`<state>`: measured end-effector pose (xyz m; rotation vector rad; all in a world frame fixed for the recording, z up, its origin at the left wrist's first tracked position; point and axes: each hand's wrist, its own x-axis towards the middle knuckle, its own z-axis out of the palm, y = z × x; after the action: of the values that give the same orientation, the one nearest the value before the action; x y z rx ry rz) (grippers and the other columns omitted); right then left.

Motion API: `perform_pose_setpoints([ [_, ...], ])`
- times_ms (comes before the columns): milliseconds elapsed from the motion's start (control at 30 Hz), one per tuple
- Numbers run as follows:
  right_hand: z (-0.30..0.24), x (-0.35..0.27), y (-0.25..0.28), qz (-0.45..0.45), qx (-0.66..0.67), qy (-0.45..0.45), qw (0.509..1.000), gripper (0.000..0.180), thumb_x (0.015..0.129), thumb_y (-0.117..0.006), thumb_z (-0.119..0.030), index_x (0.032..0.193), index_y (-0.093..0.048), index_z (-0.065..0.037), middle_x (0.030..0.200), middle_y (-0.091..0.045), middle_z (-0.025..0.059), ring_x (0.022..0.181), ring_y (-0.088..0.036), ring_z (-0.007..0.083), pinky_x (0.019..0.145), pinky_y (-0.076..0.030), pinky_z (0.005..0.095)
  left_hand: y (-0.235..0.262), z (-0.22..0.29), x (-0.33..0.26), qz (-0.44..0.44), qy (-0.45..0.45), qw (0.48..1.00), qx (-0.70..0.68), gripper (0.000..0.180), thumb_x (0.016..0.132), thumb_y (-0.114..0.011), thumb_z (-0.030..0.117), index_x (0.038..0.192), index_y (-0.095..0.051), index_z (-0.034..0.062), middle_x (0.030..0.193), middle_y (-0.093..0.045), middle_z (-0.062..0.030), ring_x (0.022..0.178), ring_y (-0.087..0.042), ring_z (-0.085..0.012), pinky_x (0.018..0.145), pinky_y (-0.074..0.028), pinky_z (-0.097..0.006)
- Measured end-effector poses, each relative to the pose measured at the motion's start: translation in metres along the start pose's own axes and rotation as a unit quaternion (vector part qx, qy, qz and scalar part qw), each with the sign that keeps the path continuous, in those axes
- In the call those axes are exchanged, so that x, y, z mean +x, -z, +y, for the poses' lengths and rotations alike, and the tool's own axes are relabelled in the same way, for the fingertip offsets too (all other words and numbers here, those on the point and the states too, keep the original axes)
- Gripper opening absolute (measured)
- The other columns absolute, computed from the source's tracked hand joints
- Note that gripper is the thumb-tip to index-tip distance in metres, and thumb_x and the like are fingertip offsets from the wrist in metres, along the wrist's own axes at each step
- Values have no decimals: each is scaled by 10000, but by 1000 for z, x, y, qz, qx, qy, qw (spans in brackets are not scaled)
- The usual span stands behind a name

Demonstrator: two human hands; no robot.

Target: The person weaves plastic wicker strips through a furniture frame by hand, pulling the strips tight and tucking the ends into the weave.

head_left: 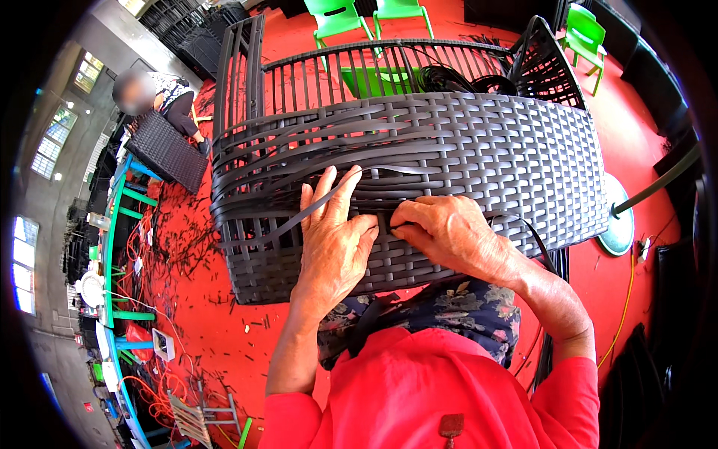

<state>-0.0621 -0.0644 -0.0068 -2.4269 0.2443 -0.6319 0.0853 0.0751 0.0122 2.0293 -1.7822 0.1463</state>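
A dark grey woven rattan panel (516, 153) of a furniture frame lies across my lap. Its right part is tightly woven, while loose flat strips (299, 150) run over its left part. My left hand (333, 247) rests on the weave with fingers stretched and apart; one loose strip (288, 224) crosses at its fingers. Just to its right, my right hand (460, 232) is closed in a pinch at a dark rattan strip in the weave, its fingertips partly hiding the strip. Another thin strip (535, 232) loops out by my right wrist.
Slatted bars (314, 75) and coiled strips (449, 77) are behind the panel. Green chairs (336, 22) stand beyond. At right is a round-based stand (618, 217). Scraps litter the red floor (198, 299). A person (176, 97) sits far left beside another woven piece (168, 146).
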Motion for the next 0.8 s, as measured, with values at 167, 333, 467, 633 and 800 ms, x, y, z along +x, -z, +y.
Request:
perform_pose_setpoints([
  [167,1,-3,1,20,26,12,999,91,845,-649,-162,900,-638,-91,785,-657,82,742,-659,303,611,-514,417,1,1,-1,16,7,1000,7,67,794,-703,106,851,-687,76,1473,-388,-144,1410,-250,-367,1159,-136,-525],
  [333,-3,-5,1,48,41,21,998,123,860,-639,-144,958,-658,-70,819,-667,113,757,-661,319,638,-528,408,11,-5,-5,91,21,991,-92,49,776,-708,70,796,-664,58,1424,-454,-159,1388,-309,-355,1146,-196,-482],
  [467,-13,0,1,32,78,25,996,185,881,-629,-150,1033,-666,-51,859,-672,149,797,-663,340,685,-537,414,38,-7,-19,133,65,977,-151,70,810,-674,85,787,-653,22,1272,-572,-169,1271,-462,-313,1072,-317,-416],
  [633,-23,17,-21,-20,229,87,969,222,905,-628,-207,1033,-666,-31,872,-673,157,815,-650,368,698,-520,437,42,0,-38,81,105,956,-261,50,848,-667,65,844,-647,19,998,-665,-103,943,-624,-242,823,-476,-329],
  [800,-22,15,-4,-74,170,-3,983,197,887,-639,-227,817,-638,-43,671,-608,160,664,-623,363,577,-473,424,31,-8,-43,119,49,991,-38,156,813,-700,100,947,-673,24,1035,-636,-99,1031,-575,-300,890,-442,-409],
])
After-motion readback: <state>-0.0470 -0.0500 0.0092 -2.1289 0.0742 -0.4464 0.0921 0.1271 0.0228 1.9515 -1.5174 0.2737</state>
